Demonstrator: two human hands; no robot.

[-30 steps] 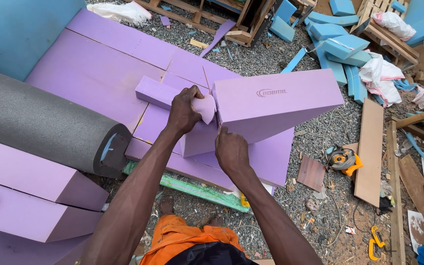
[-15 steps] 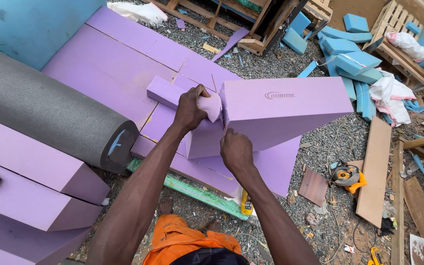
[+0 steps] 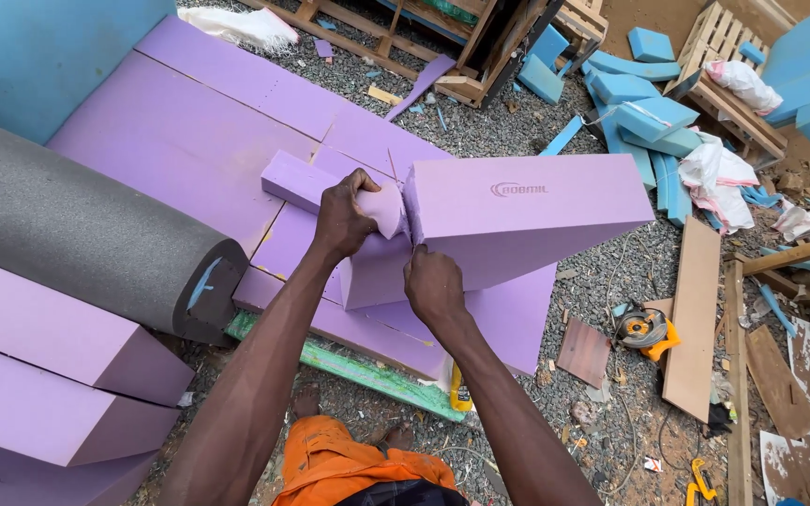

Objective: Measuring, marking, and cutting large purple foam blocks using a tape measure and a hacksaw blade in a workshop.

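Since prev. frames little changed: left hand [image 3: 344, 217] still clutched a small lilac foam chunk [image 3: 384, 208] at the big purple foam block [image 3: 517, 220], centre. Right hand [image 3: 433, 286] stayed closed on the block's near-left corner, so work sat mid-step.

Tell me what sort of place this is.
Probably an outdoor building site or work yard: gravel ground, wooden pallets, purple foam boards and blue foam offcuts lying about, a circular saw nearby.

left hand [image 3: 344, 217]: fingers curled, gripping | right hand [image 3: 433, 286]: closed, knuckles up | both arms extended forward
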